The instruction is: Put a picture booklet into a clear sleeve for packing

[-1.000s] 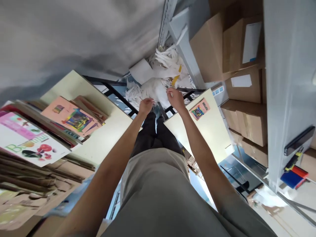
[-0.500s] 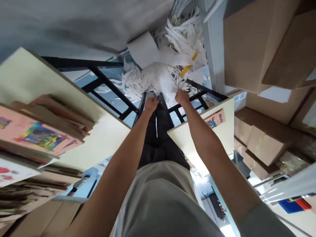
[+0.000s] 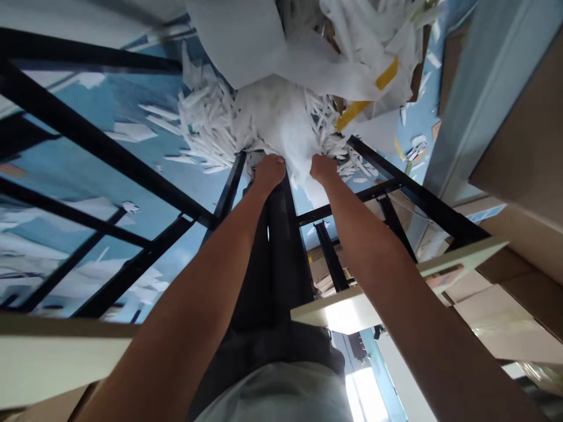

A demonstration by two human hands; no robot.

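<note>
My left hand and my right hand reach straight down past my dark trousers to the blue floor. Both are curled against the lower edge of a white crumpled bundle, with the fingertips hidden in it. The hands are a hand's width apart. White paper strips fan out to the left of the bundle. A big white sheet and a yellow strip lie beyond it.
Black metal frame bars cross the floor on both sides of my legs. Cream tabletops stand at the lower left and lower right. Cardboard boxes and a grey shelf post line the right side.
My head has dropped closer to the floor, so the paper heap looks larger and the books on the left table have left view. Both hands have pressed further into the white bundle.
</note>
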